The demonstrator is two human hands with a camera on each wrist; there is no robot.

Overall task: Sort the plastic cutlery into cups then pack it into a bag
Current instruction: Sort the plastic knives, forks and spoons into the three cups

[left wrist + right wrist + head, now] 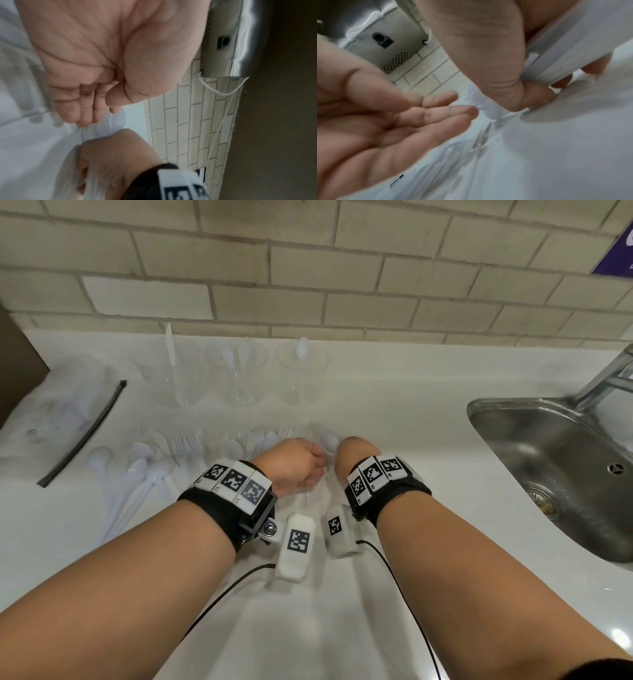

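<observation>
My right hand (347, 451) grips a bundle of white plastic cutlery (556, 56) by the handles, low over the counter. A spoon bowl (118, 119) sticks out of the bundle. My left hand (317, 465) hovers beside it, palm turned in and fingers (447, 108) relaxed, holding nothing. Loose white spoons and forks (147, 470) lie scattered on the counter to the left and behind my hands. Three clear cups stand at the back: the left cup (171, 381) holds a knife, the middle cup (236, 381) and the right cup (303, 378) each show a spoon.
A clear zip bag (65, 412) with a black zipper strip lies at the far left beside a brown box (17, 364). A steel sink (555, 474) with a tap takes up the right. A tiled wall (308, 278) rises behind the cups.
</observation>
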